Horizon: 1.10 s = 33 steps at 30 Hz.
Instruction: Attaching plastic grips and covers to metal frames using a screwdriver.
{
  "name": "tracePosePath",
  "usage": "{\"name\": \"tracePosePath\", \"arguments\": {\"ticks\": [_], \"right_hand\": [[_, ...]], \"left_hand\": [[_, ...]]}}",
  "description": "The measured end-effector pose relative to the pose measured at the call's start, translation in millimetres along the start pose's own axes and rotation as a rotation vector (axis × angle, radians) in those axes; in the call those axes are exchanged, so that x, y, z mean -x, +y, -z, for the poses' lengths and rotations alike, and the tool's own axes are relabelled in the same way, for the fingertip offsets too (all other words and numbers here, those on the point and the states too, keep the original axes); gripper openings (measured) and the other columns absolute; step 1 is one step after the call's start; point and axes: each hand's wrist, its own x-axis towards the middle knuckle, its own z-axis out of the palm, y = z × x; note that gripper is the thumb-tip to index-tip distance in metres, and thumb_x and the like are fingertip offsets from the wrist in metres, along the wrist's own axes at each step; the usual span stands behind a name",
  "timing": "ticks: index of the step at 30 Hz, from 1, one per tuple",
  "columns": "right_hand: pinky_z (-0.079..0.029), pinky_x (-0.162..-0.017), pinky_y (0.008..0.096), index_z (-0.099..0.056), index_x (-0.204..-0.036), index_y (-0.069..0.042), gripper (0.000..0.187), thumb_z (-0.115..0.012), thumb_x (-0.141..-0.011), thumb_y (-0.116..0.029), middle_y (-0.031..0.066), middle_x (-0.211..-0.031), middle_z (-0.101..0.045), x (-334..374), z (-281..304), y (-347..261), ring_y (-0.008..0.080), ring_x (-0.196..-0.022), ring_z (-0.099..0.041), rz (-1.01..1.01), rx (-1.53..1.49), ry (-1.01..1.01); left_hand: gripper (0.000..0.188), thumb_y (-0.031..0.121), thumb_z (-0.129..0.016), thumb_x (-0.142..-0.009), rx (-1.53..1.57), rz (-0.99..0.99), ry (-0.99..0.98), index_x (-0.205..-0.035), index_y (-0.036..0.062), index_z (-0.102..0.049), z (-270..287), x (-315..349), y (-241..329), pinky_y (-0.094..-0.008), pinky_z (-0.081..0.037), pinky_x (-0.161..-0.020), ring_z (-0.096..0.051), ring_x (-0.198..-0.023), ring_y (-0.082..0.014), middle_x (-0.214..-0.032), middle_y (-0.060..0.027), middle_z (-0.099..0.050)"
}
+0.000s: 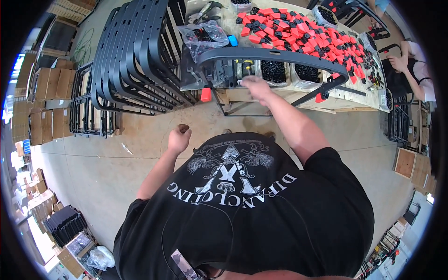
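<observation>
Hands well apart now, and it's the person's right hand [256, 88] doing the reaching, stretched out to the near edge of the pale wooden bench [345, 99]. Its fingers point leftward, partly extended and blurred; whether they have hold of anything, I cannot tell. Down goes the eye to the left hand [179, 139], hanging in front of the body, fingers loosely curled, its grip too hidden to call.

Centre stage, the dark grey, curved metal frame [298, 58] arches across the bench's near side, just beyond the right hand, with a bright red block-shaped end piece [206, 94] at its left side. Beneath that arch, yellow-and-black tool handles [245, 66] lie near the fingertips, and beside them sits a pale bin of small black parts [273, 71].

Behind it all, a sprawling heap of red and black plastic pieces [298, 35]! Over on the left, a tight row of matching dark grey frames [135, 51] stands upright.
</observation>
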Motion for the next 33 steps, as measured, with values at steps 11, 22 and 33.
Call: {"name": "tracePosePath", "arguments": {"ticks": [11, 22, 33], "right_hand": [[-0.054, -0.091, 0.0377, -0.064, -0.127, 0.001, 0.050, -0.077, -0.088, -0.027, 0.0192, -0.117, -0.071, 52, 42, 100, 0.0263, -0.110, -0.068, 0.196, 0.252, 0.399], [-0.052, -0.093, 0.0444, -0.063, -0.115, 0.000, 0.061, -0.082, -0.080, -0.046, 0.0191, -0.110, -0.072, 88, 254, 60, 0.0359, -0.104, -0.069, 0.072, 0.603, 0.997], [-0.054, -0.090, 0.0439, -0.069, -0.105, -0.003, 0.052, -0.079, -0.081, -0.047, 0.0214, -0.102, -0.075, 61, 270, 77, 0.0393, -0.103, -0.071, 0.135, 0.540, 0.920]], "left_hand": [[0.057, 0.032, -0.072, -0.097, 0.865, 0.044, -0.156, -0.138, -0.0011, -0.050, 0, -27, 108, -0.0371, -0.059, -0.076, -0.067, -0.093, -0.0203, -0.111, -0.0121, -0.065], [0.023, 0.025, -0.069, -0.096, 0.642, 0.477, -0.451, -0.088, 0.0070, -0.057, -12, -96, 199, -0.0245, -0.026, -0.035, -0.046, -0.049, -0.0139, -0.069, -0.0057, -0.053], [0.031, 0.001, -0.067, -0.084, 0.484, 0.345, -0.133, -0.113, -0.0058, -0.058, -26, -88, 203, -0.0291, -0.036, -0.040, -0.053, -0.049, -0.0132, -0.069, -0.0031, -0.056]]}}
